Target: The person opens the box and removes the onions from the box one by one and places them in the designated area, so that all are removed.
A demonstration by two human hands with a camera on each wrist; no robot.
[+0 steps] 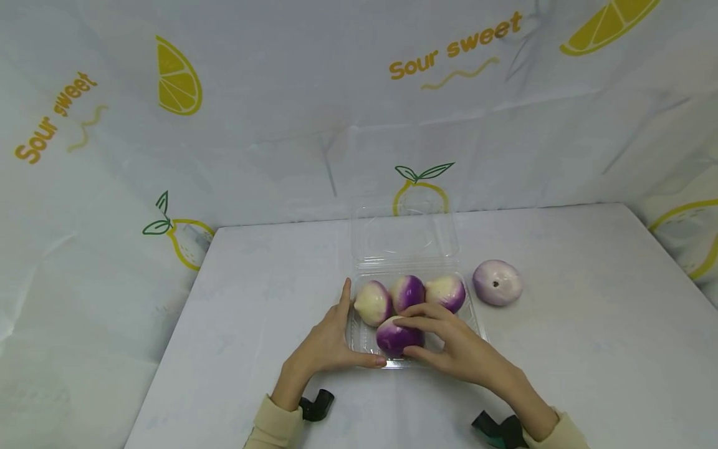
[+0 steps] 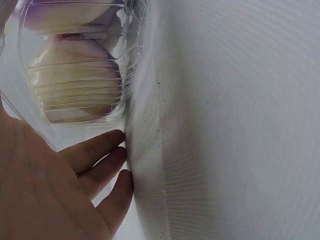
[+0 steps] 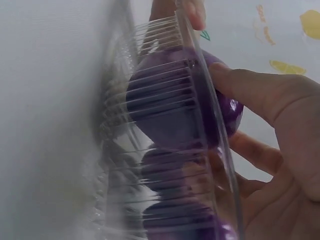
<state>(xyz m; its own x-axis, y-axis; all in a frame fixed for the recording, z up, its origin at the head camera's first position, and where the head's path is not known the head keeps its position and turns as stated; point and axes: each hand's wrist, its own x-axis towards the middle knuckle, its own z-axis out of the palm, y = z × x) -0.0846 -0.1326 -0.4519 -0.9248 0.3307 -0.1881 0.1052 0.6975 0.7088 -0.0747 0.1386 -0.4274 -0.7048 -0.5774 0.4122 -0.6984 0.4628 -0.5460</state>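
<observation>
A clear plastic clamshell box (image 1: pixel 366 342) sits on the table with its lid (image 1: pixel 404 240) raised at the back. Inside, three purple-and-white turnips (image 1: pixel 373 304) line the rear. Another, more purple turnip (image 1: pixel 397 337) is at the front, and my right hand (image 1: pixel 457 349) grips it between thumb and fingers. The right wrist view shows that turnip (image 3: pixel 165 100) through the ribbed box wall, the thumb on its top side. My left hand (image 1: pixel 328 343) is spread around the box's front left corner, fingers extended along the left side and thumb at the front rim.
One more pale turnip (image 1: pixel 497 283) lies on the table just right of the box. A white sheet with lemon prints (image 1: pixel 280 162) hangs behind the white table (image 1: pixel 572 324). Dark wrist-worn devices (image 1: pixel 317 405) show at both wrists.
</observation>
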